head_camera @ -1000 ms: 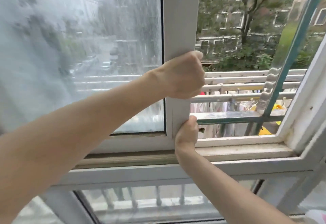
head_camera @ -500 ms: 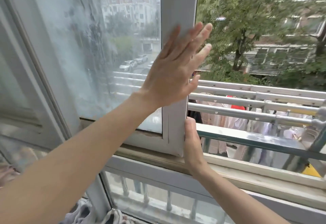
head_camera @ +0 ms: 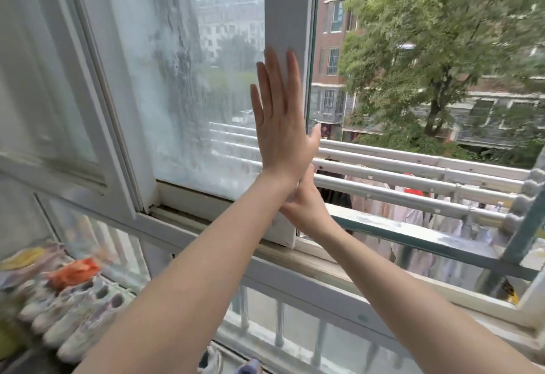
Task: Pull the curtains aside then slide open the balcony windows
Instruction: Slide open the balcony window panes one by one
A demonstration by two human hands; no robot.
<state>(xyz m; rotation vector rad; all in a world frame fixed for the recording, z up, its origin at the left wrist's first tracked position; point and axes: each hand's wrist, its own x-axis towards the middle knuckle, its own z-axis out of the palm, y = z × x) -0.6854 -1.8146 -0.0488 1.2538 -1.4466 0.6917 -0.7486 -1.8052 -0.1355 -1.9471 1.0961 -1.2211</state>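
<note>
The white sliding window sash (head_camera: 290, 5) with its streaked, dirty pane (head_camera: 182, 78) stands at the middle of the view, and the opening to its right is uncovered. My left hand (head_camera: 280, 114) lies flat on the sash's upright bar, fingers spread and pointing up. My right hand (head_camera: 306, 205) presses on the same bar lower down, near the bottom track (head_camera: 312, 258); my left wrist hides its fingertips. No curtain shows.
Outside the opening run metal drying rails (head_camera: 413, 188) with pale laundry (head_camera: 413, 226) hanging below them. A fixed white frame (head_camera: 97, 108) slants at the left. Several shoes (head_camera: 73, 308) lie in a row at the lower left.
My left hand let go of its grip on the bar and now lies flat on it. The sash has slid left, widening the opening. My view has turned left.
</note>
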